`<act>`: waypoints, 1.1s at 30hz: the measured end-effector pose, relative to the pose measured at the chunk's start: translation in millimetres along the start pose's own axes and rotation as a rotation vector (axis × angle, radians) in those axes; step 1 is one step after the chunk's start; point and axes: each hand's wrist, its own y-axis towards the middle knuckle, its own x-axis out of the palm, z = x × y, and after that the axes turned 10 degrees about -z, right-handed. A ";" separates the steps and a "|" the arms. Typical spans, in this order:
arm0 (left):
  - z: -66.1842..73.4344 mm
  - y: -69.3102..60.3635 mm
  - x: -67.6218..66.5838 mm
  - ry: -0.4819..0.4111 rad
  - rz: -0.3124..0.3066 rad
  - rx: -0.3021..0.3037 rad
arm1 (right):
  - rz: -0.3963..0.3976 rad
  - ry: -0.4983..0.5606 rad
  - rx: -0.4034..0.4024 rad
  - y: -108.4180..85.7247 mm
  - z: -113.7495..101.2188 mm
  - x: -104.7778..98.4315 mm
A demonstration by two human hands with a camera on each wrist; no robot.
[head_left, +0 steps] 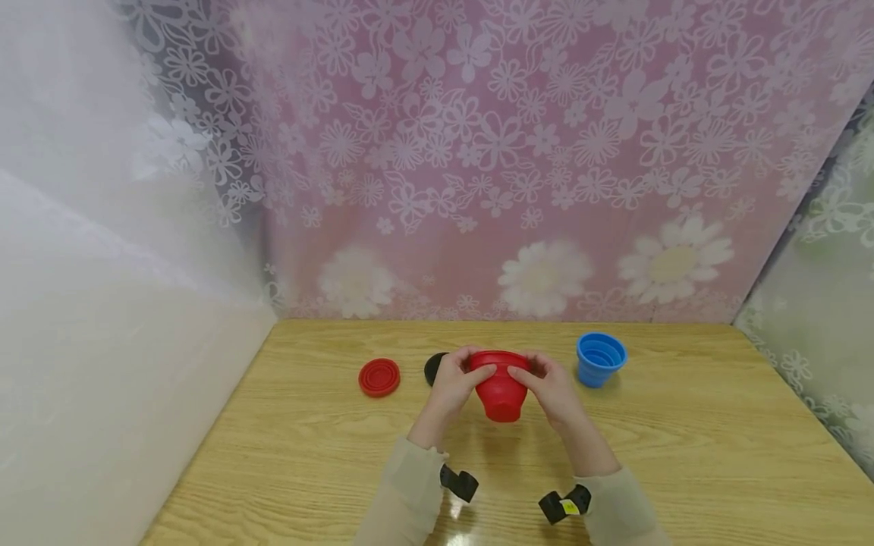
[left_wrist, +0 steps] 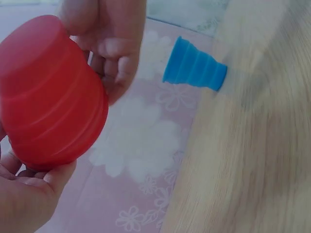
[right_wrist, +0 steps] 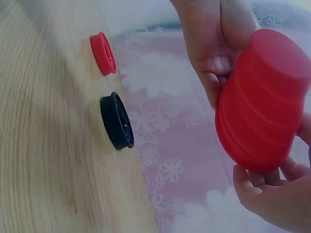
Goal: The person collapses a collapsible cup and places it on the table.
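Half-hiding a collapsed black cup (head_left: 432,368), left hand (head_left: 452,385), with right hand (head_left: 556,390), grips an expanded red cup (head_left: 501,396) between them.

No readable text; yellow label (head_left: 570,506) on right wrist camera (head_left: 551,509) illegible.

The held cup (head_left: 501,394) was positioned above the surface (head_left: 307,447), between the left hand (head_left: 451,387) and the right hand (head_left: 556,390). The inner disc (head_left: 431,369) lay on the surface, partly hidden behind the left hand. The outer disc (head_left: 379,378) lay farther left. The standing cup (head_left: 594,374) was located on the surface, right of the right hand. The backdrop (head_left: 437,189) rose behind the surface.
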 end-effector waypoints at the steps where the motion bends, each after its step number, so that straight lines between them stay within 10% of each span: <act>1: 0.5 -0.3 -0.1 0.032 -0.002 0.006 | 0.005 -0.024 -0.008 -0.1 0.2 -0.4; 21: 5.0 -6.0 5.3 0.385 0.069 0.120 | 0.129 -0.484 -0.217 1.1 7.1 2.3; 33: 0.4 -5.4 -5.2 0.052 -0.012 0.079 | 0.182 -0.464 -0.210 2.7 5.0 1.4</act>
